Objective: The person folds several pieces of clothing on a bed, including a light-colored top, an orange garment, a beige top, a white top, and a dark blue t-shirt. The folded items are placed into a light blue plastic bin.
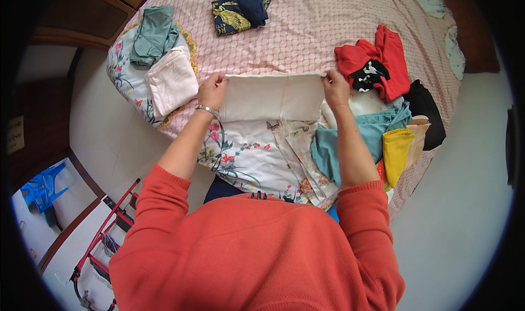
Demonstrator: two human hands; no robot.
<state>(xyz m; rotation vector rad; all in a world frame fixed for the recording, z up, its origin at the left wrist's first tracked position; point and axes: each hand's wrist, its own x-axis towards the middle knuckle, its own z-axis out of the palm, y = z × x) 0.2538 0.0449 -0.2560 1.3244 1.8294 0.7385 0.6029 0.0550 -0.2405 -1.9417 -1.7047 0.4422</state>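
Observation:
A white cloth garment [262, 97], folded to a wide rectangle, lies on the bed before me. My left hand [212, 90] pinches its far left corner between thumb and fingers. At the far right corner, my right hand [336, 88] grips the same edge. The cloth spans fairly flat between both hands, with a crease right of its middle. Its near edge rests by a white floral-printed sheet [246, 159]. A beige flower-patterned garment [305, 163] lies partly spread just nearer to me, and its upper part meets the white cloth.
Left are a folded pale pink garment [172, 83] and a green one [154, 36]. A folded navy garment [240, 13] lies at the far side. To the right sit red clothing [375, 62], teal cloth [361, 132], a yellow piece [397, 155] and black cloth [426, 114]. A red-framed stepladder [108, 233] stands lower left.

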